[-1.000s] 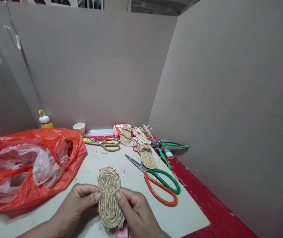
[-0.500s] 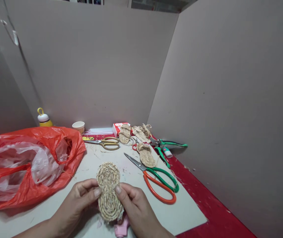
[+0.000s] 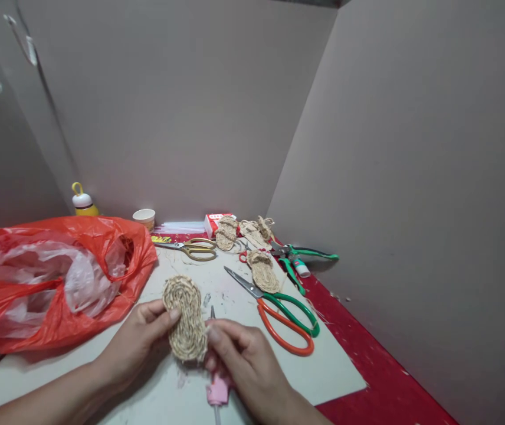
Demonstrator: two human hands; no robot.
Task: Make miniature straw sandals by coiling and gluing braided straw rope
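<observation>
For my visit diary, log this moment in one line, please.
left hand: holds woven sole-shaped piece | right hand: at piece's lower right edge | nearby: pink tool, green-and-orange scissors

View is head-worn, looks forward and down from above near side of the table (image 3: 380,372) toward its far edge; left hand (image 3: 144,327) and right hand (image 3: 246,357) sit close, gray partition (image 3: 182,112) farther off.

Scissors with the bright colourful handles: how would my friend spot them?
Find the big red bag on the left, then look across the pale board, past the right hand. The big scissors lie there. One handle loop is orange, the other green, unlike the gold-handled scissors farther back.
</observation>
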